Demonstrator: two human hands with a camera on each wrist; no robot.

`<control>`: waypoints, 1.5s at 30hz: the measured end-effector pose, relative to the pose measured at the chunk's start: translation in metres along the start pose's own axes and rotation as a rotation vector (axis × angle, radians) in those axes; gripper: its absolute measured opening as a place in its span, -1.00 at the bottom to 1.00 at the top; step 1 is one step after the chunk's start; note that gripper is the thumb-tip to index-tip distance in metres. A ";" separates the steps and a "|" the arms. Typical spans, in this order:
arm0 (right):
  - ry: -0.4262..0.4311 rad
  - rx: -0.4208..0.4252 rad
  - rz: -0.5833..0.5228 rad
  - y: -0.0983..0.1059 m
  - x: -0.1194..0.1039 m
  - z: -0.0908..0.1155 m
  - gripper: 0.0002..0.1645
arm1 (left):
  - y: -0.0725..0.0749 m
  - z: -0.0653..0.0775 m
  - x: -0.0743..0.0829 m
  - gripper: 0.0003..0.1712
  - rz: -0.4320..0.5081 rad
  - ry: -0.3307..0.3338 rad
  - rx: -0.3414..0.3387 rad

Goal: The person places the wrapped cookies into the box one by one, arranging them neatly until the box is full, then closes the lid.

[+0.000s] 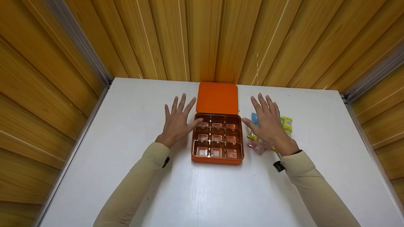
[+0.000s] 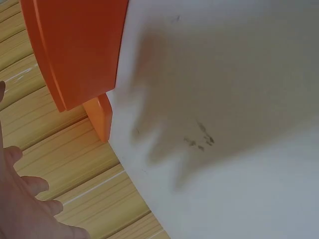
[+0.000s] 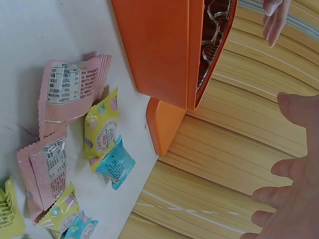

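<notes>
An orange box (image 1: 217,160) stands on the white table, its inside split into several compartments by a clear plastic tray (image 1: 217,137). Its orange lid (image 1: 217,98) is folded back toward the wall. My left hand (image 1: 179,124) is spread at the box's left side, with nothing in it. On the other side, my right hand (image 1: 268,126) is also spread and holds nothing. It hovers above several wrapped candies, partly hiding them in the head view. The right wrist view shows a pink packet (image 3: 75,89), a yellow packet (image 3: 102,128) and a blue packet (image 3: 117,163) beside the box.
The white table (image 1: 126,126) ends at a wood-patterned wall (image 1: 202,37) behind the lid. Similar panels with grey metal posts (image 1: 83,41) close in the left and right sides. Dark marks (image 2: 201,139) show on the tabletop in the left wrist view.
</notes>
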State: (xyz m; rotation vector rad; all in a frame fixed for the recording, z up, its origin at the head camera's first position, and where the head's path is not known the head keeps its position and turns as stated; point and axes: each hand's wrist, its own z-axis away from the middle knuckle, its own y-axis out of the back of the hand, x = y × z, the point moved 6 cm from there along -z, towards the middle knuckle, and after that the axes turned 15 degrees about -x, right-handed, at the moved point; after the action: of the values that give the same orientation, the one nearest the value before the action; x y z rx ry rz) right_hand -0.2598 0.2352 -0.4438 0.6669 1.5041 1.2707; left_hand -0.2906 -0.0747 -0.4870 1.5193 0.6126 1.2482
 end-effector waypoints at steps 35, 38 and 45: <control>-0.026 0.067 -0.204 -0.014 0.021 0.032 0.01 | -0.023 0.009 -0.007 0.06 0.435 -0.104 -0.084; 0.001 0.106 -0.221 -0.014 0.019 0.035 0.00 | -0.024 0.010 -0.008 0.06 0.489 -0.095 -0.104; -0.018 0.095 -0.272 -0.021 0.021 0.040 -0.03 | -0.026 0.012 -0.008 0.06 0.609 -0.106 -0.118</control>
State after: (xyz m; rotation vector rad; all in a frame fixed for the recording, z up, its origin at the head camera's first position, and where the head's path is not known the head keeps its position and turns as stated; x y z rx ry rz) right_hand -0.2254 0.2623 -0.4682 0.5118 1.5878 0.9897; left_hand -0.2763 -0.0777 -0.5132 1.7198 -0.0099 1.6064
